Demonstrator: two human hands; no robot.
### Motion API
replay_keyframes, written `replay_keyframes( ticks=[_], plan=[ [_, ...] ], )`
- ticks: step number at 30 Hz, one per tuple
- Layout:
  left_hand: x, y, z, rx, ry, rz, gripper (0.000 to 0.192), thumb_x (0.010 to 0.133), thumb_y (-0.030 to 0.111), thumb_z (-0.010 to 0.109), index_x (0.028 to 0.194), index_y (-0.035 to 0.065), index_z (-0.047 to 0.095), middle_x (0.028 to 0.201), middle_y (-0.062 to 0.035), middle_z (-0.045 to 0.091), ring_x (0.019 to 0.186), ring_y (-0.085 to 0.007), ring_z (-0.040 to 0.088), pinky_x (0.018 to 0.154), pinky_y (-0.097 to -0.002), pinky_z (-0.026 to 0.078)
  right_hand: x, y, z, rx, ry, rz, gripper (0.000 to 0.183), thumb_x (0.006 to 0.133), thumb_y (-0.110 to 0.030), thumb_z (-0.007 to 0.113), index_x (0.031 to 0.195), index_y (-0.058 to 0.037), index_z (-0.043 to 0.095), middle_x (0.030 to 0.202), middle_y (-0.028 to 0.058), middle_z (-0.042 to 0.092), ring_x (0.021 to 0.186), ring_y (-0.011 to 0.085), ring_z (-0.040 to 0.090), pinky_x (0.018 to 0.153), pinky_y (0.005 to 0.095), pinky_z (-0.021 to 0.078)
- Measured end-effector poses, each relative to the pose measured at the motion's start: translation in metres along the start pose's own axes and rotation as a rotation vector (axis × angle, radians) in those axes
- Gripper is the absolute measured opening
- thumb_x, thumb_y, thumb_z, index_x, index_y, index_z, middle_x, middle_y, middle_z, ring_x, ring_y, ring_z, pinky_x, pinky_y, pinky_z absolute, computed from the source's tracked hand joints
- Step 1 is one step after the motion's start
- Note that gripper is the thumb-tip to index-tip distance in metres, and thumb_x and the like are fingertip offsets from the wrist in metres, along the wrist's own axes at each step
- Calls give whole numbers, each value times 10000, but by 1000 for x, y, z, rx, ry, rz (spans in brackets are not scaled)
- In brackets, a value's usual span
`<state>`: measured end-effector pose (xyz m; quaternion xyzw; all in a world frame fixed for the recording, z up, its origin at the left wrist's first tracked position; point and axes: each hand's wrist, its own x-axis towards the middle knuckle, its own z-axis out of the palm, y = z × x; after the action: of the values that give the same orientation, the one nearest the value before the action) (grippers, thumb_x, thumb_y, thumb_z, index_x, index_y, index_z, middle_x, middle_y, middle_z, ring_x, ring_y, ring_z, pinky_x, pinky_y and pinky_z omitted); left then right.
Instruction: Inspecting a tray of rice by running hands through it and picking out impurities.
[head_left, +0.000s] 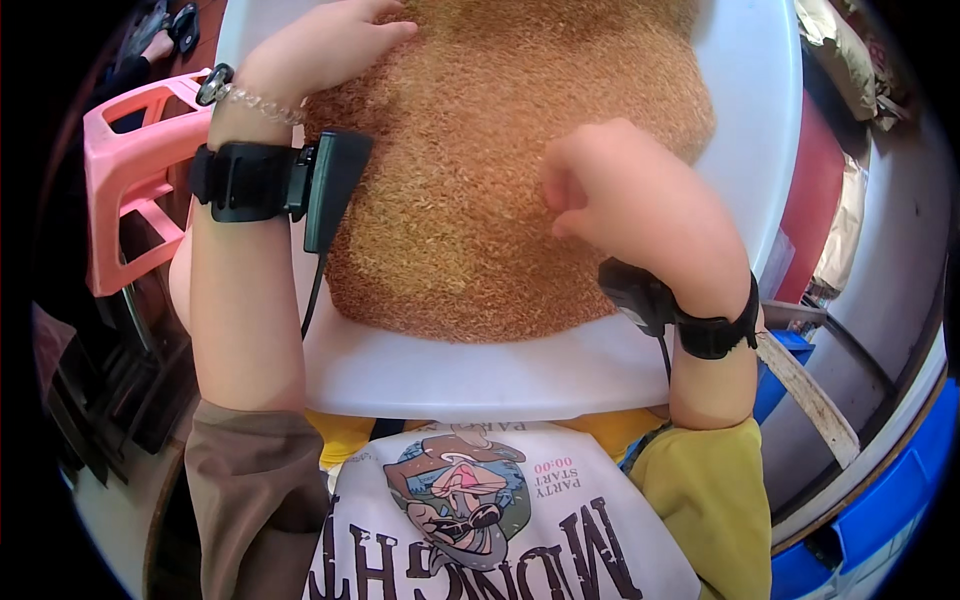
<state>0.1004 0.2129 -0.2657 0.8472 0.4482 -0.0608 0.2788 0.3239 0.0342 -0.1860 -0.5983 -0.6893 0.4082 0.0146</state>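
A broad heap of brown, rice-like grains (457, 225) lies spread over a white table (480, 379) before me. My left hand (330, 45) is at the heap's far left side, thumb apart from the fingers, with the fingertips cut off by the top of the picture. I see nothing held in it. Over the right part of the grain is my right hand (622, 180), its fingers curled down and blurred by motion. Whether any grains are between those fingers is hidden. Both wrists carry black straps with small devices (337, 191) and cables.
A pink plastic stool (139, 180) stands left of the table. Beyond the right edge are a red surface (814, 195), paper sacks (840, 232), a wooden slat (810, 401) and blue containers (885, 502). Another person's foot (157, 46) shows at top left.
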Motion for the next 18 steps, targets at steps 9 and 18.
replay_keyframes(
  ticks=[9, 18],
  plan=[
    [0, 0, 1, 41, 21, 3, 497, 931, 397, 512, 1291, 54, 518, 1177, -196, 609, 1103, -313, 577, 945, -342, 430, 2, -1, 3, -63, 38, 9, 69, 712, 15, 563, 737, 47, 619, 747, 244, 601, 735, 397, 607, 670, 426, 502],
    [-2, 0, 1, 32, 39, 31, 489, 930, 389, 518, 1282, 50, 525, 1165, -179, 620, 1083, -300, 587, 929, -340, 438, 4, -1, -1, -45, -18, -17, 87, 704, 16, 571, 739, 43, 646, 736, 251, 606, 712, 391, 619, 664, 412, 518]
  ],
)
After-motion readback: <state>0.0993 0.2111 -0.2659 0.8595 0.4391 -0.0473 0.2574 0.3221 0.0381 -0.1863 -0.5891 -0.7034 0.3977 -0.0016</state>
